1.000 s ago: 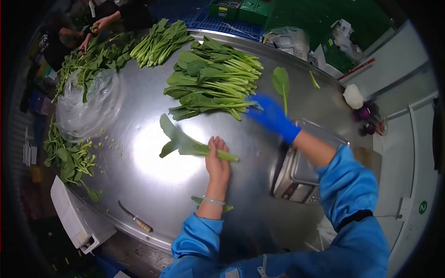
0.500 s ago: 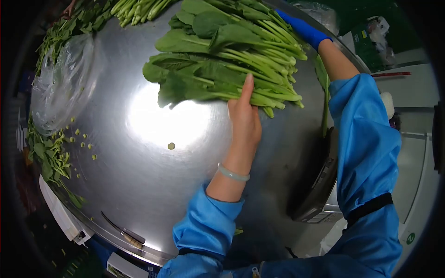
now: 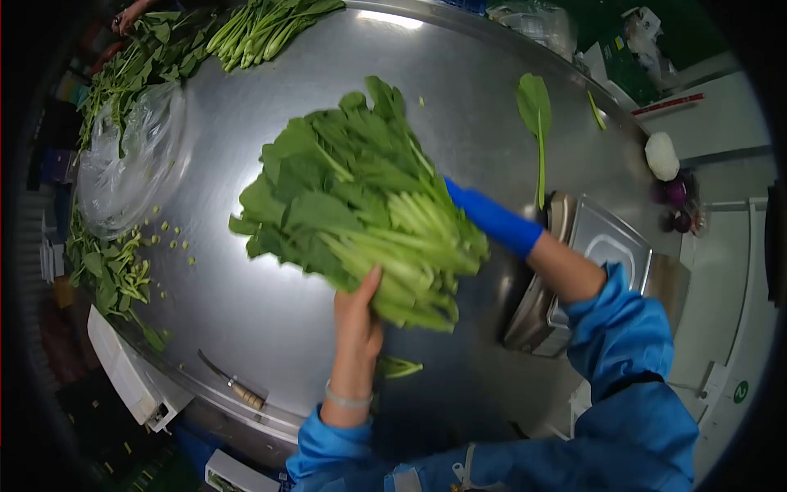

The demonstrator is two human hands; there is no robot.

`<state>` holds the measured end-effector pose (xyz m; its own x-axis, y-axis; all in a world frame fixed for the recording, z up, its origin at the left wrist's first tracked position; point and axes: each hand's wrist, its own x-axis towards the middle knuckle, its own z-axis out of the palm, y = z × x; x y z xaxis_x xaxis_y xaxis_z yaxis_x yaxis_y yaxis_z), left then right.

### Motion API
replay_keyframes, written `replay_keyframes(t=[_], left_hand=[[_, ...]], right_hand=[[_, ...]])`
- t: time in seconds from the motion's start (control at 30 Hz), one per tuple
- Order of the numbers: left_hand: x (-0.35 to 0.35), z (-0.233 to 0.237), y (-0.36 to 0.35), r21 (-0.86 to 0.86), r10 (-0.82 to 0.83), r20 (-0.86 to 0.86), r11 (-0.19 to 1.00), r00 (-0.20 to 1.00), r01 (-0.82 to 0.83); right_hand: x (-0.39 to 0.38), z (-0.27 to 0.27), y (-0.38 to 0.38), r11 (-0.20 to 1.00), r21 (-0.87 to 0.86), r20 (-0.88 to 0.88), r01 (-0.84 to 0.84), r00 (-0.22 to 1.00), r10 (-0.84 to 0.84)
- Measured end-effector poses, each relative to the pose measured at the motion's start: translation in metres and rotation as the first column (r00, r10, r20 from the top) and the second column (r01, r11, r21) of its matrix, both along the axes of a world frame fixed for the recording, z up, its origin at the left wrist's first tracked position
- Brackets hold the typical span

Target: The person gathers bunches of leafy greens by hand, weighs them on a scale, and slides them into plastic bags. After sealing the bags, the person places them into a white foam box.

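A big bunch of leafy greens is gathered between my hands over the steel table, leaves to the upper left and pale stems to the lower right. My left hand, bare with a bracelet at the wrist, grips the lower edge, thumb on top of the stems. My right hand, in a blue glove, presses against the stems' right side; its fingertips are hidden behind the bunch. One loose leaf with a long stalk lies to the right. A short leaf piece rests near my left wrist.
A scale stands by my right forearm. On the left lie a clear plastic bag, trimmings and a curved knife. More greens sit at the back, near another person's hand. A white radish-like vegetable is at right.
The greens have come toward me and been gathered into a tighter bunch. My right hand has moved from the far edge down to the stems; my left hand has shifted left and nearer.
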<state>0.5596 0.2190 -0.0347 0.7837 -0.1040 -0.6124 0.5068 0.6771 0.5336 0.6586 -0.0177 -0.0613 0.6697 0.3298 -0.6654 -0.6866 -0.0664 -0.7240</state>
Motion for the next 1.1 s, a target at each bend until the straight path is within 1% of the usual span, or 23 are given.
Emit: replay_keyframes(t=[0.03,0.07,0.13,0.2,0.27,0.3,0.37,0.4,0.5,0.53,0.57,0.6,0.63,0.67,0.7,0.77,0.83,0.87,0.9,0.93,0.97,1.0,1.1], left_hand=[[-0.024,0.012,0.012,0.057,0.000,0.000,0.998,1.000,0.000],[-0.045,0.018,0.024,0.060,0.009,-0.048,0.998,0.999,-0.006],[-0.080,0.018,0.051,0.100,0.010,-0.155,0.995,0.988,0.006],[-0.110,-0.002,0.074,0.156,-0.004,-0.245,0.987,0.970,0.044],[-0.122,-0.010,0.085,0.223,0.059,-0.169,0.975,0.984,-0.021],[-0.128,-0.010,0.088,0.282,0.071,-0.148,0.959,0.986,-0.026],[-0.135,-0.009,0.094,0.365,0.025,-0.183,0.930,0.983,0.045],[-0.137,-0.008,0.095,0.405,0.006,-0.193,0.911,0.981,0.074],[-0.146,-0.012,0.099,0.479,0.081,-0.185,0.878,0.979,0.017],[-0.148,-0.005,0.100,0.489,0.061,-0.181,0.872,0.981,0.036],[-0.153,-0.002,0.100,0.542,0.128,-0.119,0.839,0.985,-0.043],[-0.158,-0.001,0.101,0.588,0.192,-0.050,0.799,0.980,-0.127],[-0.158,0.005,0.099,0.624,0.255,0.028,0.751,0.967,-0.216],[-0.159,0.014,0.096,0.698,0.314,0.133,0.644,0.940,-0.314],[-0.160,0.020,0.099,0.721,0.288,0.187,0.609,0.939,-0.330],[-0.154,0.043,0.089,0.659,0.226,0.286,0.659,0.931,-0.362],[-0.136,0.078,0.054,0.622,0.096,0.227,0.751,0.969,-0.220],[-0.126,0.076,0.039,0.533,0.067,0.249,0.823,0.966,-0.195],[-0.114,0.072,0.023,0.490,0.045,0.265,0.854,0.963,-0.175],[-0.102,0.068,0.010,0.529,-0.040,0.300,0.838,0.953,-0.132],[-0.091,0.060,0.001,0.610,-0.144,0.231,0.792,0.962,-0.028],[-0.080,0.041,-0.006,0.650,-0.191,0.156,0.758,0.969,0.045],[-0.061,0.022,-0.037,0.609,-0.234,0.104,0.783,0.967,0.124]], right_hand=[[-0.030,0.001,0.006,0.998,0.032,-0.055,0.048,0.997,-0.046],[-0.056,0.006,0.013,0.970,0.149,-0.136,0.193,0.975,-0.174],[-0.109,0.017,0.025,0.811,0.318,-0.350,0.491,0.856,-0.381],[-0.153,0.013,0.030,0.719,0.350,-0.377,0.600,0.793,-0.479],[-0.180,-0.013,0.026,0.625,0.355,-0.365,0.695,0.719,-0.591],[-0.186,-0.008,0.028,0.729,0.313,-0.235,0.608,0.794,-0.561],[-0.189,-0.002,0.036,0.893,0.172,0.019,0.417,0.905,-0.426],[-0.186,0.001,0.044,0.899,0.139,0.128,0.415,0.893,-0.432],[-0.168,-0.001,0.077,0.897,0.054,0.445,0.439,0.794,-0.415],[-0.161,-0.009,0.079,0.915,-0.033,0.530,0.402,0.783,-0.325],[-0.156,-0.017,0.078,0.920,-0.124,0.601,0.371,0.766,-0.228],[-0.152,-0.025,0.075,0.940,-0.006,0.537,0.341,0.794,-0.285],[-0.148,-0.005,0.068,0.943,0.125,0.411,0.307,0.849,-0.331],[-0.145,-0.014,0.053,0.946,0.133,0.324,0.296,0.889,-0.324],[-0.143,-0.023,0.036,0.950,0.137,0.235,0.281,0.922,-0.307],[-0.152,0.009,0.020,0.942,0.178,0.051,0.286,0.953,-0.299],[-0.154,0.018,0.015,0.925,0.204,-0.095,0.320,0.947,-0.306],[-0.155,0.020,0.016,0.919,0.249,-0.059,0.305,0.952,-0.300],[-0.155,0.017,0.019,0.926,0.235,0.001,0.295,0.953,-0.304],[-0.156,0.011,0.023,0.932,0.219,0.060,0.290,0.949,-0.309],[-0.156,0.007,0.026,0.937,0.202,0.116,0.286,0.943,-0.313],[-0.157,0.009,0.030,0.945,0.176,0.200,0.277,0.930,-0.310],[-0.155,0.004,0.031,0.946,0.157,0.141,0.285,0.941,-0.307]])
